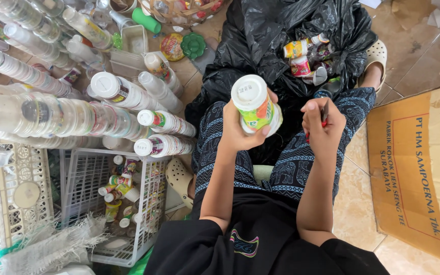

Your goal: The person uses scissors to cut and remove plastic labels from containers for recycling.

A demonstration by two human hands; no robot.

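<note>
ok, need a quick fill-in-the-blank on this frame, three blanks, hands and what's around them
The left hand holds a small ____ with a white cap.
The right hand grips a tool with a ____ handle.
Ahead of the knees, a ____ plastic bag holds more small bottles.

Missing words: bottle; red; black

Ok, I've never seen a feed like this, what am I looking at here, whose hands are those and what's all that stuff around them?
This is one camera worn on a seated person's head, looking down at their own lap and bare hands. The left hand grips a small white plastic bottle with a green and orange label. The right hand holds a small red-handled tool; I cannot tell exactly what kind. Ahead lies an open black bag with more small bottles inside. To the left are long stacks of nested clear cups and a white plastic basket holding bottles. Flattened cardboard lies on the right.
</note>
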